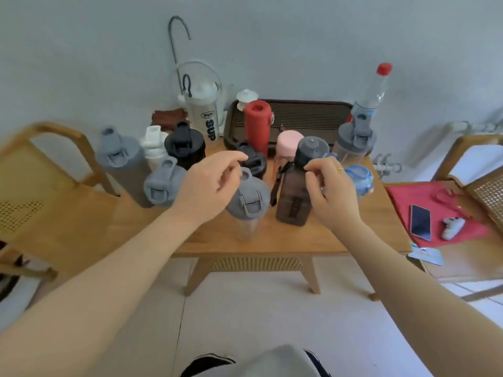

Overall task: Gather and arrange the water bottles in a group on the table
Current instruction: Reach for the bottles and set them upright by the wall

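Observation:
Several water bottles stand on the wooden table (285,242). My left hand (209,186) hovers with loosely curled fingers over a clear bottle with a grey lid (249,204) and holds nothing. My right hand (330,190) has curled fingers whose tips touch the right side of a dark smoky square bottle (292,200), just below its dark cap. A blue-lidded bottle (360,178) is partly hidden behind that hand. Further back stand a pink-lidded bottle (288,144), a red bottle (257,123), a black-lidded cup (253,161), two grey bottles (121,161) and a black bottle (185,148).
A dark slatted tray (304,115) lies at the back. A tall clear bottle with a red cap (379,85) stands at the back right beside a grey-lidded one (356,138). Wooden chairs flank the table. A phone (420,221) and a white controller (451,227) lie on a red cloth to the right.

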Demonstrator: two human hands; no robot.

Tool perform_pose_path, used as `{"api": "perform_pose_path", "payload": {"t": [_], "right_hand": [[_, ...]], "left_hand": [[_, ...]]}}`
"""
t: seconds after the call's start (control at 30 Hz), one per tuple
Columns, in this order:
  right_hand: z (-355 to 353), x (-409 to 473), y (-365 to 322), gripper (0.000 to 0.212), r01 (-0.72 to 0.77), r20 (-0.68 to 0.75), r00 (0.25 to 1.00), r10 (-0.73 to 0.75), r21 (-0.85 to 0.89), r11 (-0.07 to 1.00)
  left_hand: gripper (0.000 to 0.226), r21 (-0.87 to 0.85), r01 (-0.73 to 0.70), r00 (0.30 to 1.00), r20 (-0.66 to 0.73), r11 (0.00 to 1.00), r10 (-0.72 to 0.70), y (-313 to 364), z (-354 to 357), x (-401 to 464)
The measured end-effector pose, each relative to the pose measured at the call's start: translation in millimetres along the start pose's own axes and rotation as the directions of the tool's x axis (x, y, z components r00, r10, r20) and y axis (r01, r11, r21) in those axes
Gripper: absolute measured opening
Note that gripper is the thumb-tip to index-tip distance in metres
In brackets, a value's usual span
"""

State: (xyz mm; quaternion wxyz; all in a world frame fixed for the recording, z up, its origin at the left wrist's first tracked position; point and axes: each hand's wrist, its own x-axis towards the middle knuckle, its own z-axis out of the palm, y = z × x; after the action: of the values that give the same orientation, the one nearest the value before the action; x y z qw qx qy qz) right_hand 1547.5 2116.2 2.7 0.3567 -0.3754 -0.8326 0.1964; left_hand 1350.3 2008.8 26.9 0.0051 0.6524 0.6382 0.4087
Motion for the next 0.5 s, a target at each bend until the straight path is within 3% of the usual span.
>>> {"api": "perform_pose_path", "payload": {"t": [0.13,0.2,0.33,0.5], "right_hand": [[22.1,5.5,-40.8,0.019,0.056,0.041,0.997,-0.059,0.068,0.996],[40.9,10.4,-57.8,0.018,0.072,0.131,0.988,-0.078,0.053,0.996],[77.3,24.4,-87.0,0.035,0.183,0.369,0.916,-0.156,-0.038,0.982],[111.0,60.7,-110.5,0.052,0.256,0.526,0.832,-0.176,-0.083,0.963]], "left_hand": [[0.035,0.199,0.059,0.998,-0.017,0.978,-0.057,-26.4,-36.1,-19.2],[0.044,0.279,0.177,0.983,0.003,0.944,-0.186,-44.4,-47.1,-28.8],[0.061,0.326,0.444,0.870,0.067,0.834,-0.489,-77.7,-55.4,-48.8],[0.087,0.325,0.559,0.772,0.133,0.763,-0.622,-103.3,-45.5,-59.9]]}}
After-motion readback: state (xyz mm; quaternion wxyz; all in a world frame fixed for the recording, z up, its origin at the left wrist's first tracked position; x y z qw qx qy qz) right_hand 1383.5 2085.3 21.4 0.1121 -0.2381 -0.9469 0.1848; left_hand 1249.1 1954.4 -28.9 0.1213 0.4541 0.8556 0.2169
